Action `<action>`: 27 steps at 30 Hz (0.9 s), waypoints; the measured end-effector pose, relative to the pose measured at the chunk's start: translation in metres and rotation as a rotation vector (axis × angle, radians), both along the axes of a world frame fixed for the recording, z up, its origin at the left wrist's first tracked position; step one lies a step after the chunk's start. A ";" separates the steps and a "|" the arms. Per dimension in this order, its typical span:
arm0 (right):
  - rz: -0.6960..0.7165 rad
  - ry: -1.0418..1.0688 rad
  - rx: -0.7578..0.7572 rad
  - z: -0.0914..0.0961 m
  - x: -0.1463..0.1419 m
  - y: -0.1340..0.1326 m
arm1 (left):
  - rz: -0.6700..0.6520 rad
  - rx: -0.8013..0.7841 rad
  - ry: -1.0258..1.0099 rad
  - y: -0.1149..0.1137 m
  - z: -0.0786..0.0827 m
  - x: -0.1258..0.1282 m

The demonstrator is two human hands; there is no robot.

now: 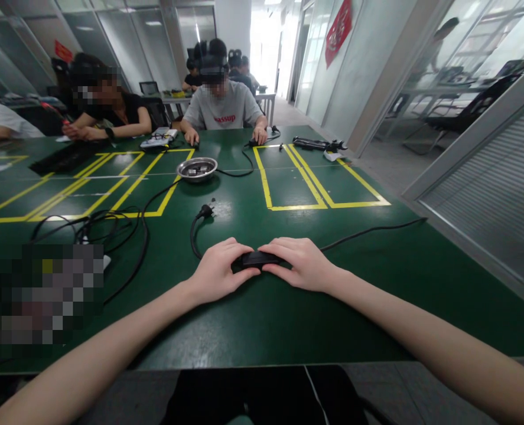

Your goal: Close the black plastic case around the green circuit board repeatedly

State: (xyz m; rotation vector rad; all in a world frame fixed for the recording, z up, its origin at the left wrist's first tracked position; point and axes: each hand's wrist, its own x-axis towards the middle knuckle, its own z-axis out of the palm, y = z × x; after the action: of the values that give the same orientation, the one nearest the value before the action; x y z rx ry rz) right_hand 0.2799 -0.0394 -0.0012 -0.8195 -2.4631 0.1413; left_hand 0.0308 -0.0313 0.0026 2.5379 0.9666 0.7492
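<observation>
A black power adapter (259, 258) lies low over the green table between my two hands. My left hand (223, 265) grips its left end, thumb on the near side and fingers on the far side. Its right end is in my right hand (300, 262), held the same way. Both ends are partly hidden by my fingers. From the left side a black cord loops up to a plug (206, 211) with its metal pins showing. A thinner black cable (372, 230) runs from the right side toward the table's right edge.
A metal bowl (182, 171) with small metal parts stands ahead. Tangled black cables (111, 227) and a blurred-out object (44, 295) lie at left. Yellow tape (297, 208) marks the green table (244, 330). Across it a person (221, 106) touches black items; a folded black tripod-like object (317, 143) lies far right.
</observation>
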 end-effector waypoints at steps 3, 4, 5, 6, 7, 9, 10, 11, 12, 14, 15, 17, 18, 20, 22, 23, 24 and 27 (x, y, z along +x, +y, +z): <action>0.065 -0.076 0.051 0.004 0.000 0.000 | 0.013 -0.061 -0.031 -0.001 0.003 0.000; 0.091 -0.128 0.085 0.005 0.000 -0.001 | 0.013 -0.084 -0.035 -0.002 0.005 0.000; 0.110 -0.184 0.124 0.005 0.000 -0.001 | 0.011 -0.113 -0.036 -0.001 0.006 0.000; 0.118 -0.236 0.160 0.005 -0.001 -0.002 | 0.001 -0.147 -0.034 -0.001 0.007 -0.001; 0.114 -0.280 0.187 0.004 -0.001 -0.002 | -0.014 -0.186 -0.031 0.000 0.007 -0.001; 0.085 -0.342 0.194 0.001 -0.003 -0.002 | -0.046 -0.253 -0.031 0.002 0.006 -0.002; 0.058 -0.363 0.178 -0.001 -0.002 -0.001 | -0.050 -0.258 -0.038 0.003 0.005 -0.002; 0.018 -0.375 0.152 -0.002 -0.001 0.002 | -0.042 -0.232 -0.052 0.004 0.004 -0.003; -0.035 -0.374 0.122 -0.004 0.002 0.005 | -0.019 -0.160 -0.064 0.005 0.002 -0.004; -0.185 -0.316 0.066 -0.006 0.015 0.017 | 0.017 0.073 -0.061 0.007 0.000 -0.007; -0.279 -0.256 0.048 -0.007 0.024 0.025 | -0.002 0.173 -0.024 0.008 -0.001 -0.008; -0.471 -0.099 0.028 -0.006 0.046 0.041 | -0.042 0.291 0.006 0.009 -0.003 -0.012; -0.573 -0.038 0.012 -0.004 0.058 0.049 | -0.051 0.302 0.021 0.009 -0.003 -0.013; -0.794 0.040 -0.032 0.002 0.081 0.060 | -0.091 0.303 0.036 0.009 -0.005 -0.015; -0.993 0.089 -0.041 0.008 0.100 0.066 | -0.116 0.289 0.034 0.009 -0.006 -0.015; -1.085 0.104 -0.032 0.011 0.109 0.067 | -0.126 0.279 0.030 0.009 -0.006 -0.015; -1.162 0.111 -0.023 0.013 0.117 0.068 | -0.132 0.267 0.026 0.009 -0.007 -0.015; -1.276 0.072 -0.021 0.010 0.142 0.070 | -0.143 0.222 0.033 0.010 -0.007 -0.014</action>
State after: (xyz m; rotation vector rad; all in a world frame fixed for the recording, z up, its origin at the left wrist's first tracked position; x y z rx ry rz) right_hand 0.4220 0.0307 0.0084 -2.1206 -1.4590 -0.2641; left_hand 0.0168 -0.0209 -0.0042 2.7834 0.7377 0.8143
